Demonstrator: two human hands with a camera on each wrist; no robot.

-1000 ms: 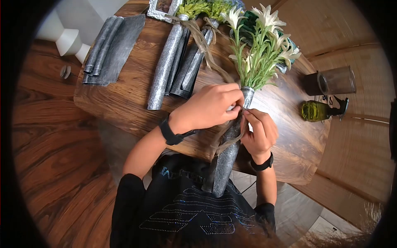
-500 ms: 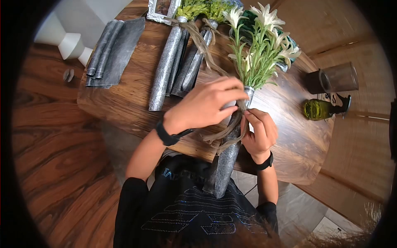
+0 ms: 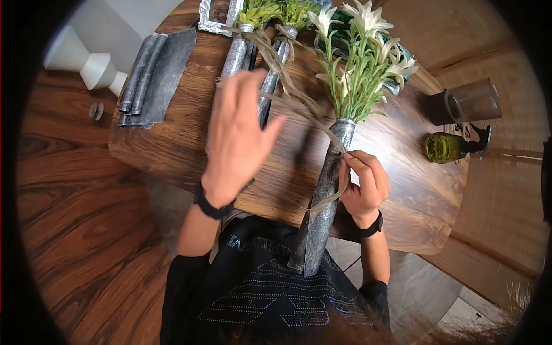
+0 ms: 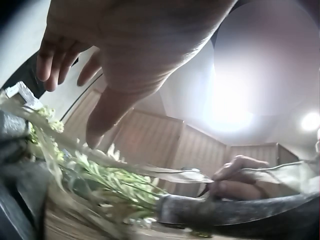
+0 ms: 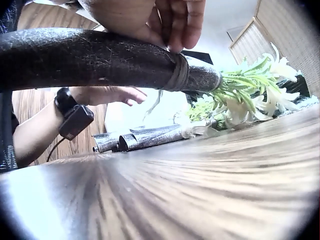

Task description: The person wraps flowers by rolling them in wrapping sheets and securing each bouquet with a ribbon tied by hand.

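White lilies with green stems [image 3: 359, 86] stand out of a grey speckled wrapped tube [image 3: 325, 195], whose lower end lies against the person's lap. The right hand [image 3: 367, 187] pinches a brown ribbon [image 3: 339, 144] against the tube just below its neck; in the right wrist view the ribbon [image 5: 178, 72] goes round the tube. One ribbon length runs up and left toward the other bundles, another hangs down the tube. The left hand [image 3: 236, 135] is raised over the table with fingers spread, holding nothing visible; in the left wrist view the hand [image 4: 115, 50] is above the ribbon.
Two wrapped bundles [image 3: 234, 57] with green foliage lie at the back, partly behind the left hand. Grey rolled sheets [image 3: 146, 77] lie at the left, a silver frame [image 3: 220, 16] behind. A green spray bottle [image 3: 445, 148] and dark transparent container [image 3: 474, 103] are at the right.
The left hand has moved from the tube's neck up and left, its fingers spreading, and a ribbon length now stretches leftward. The right hand keeps its pinch at nearly the same place.
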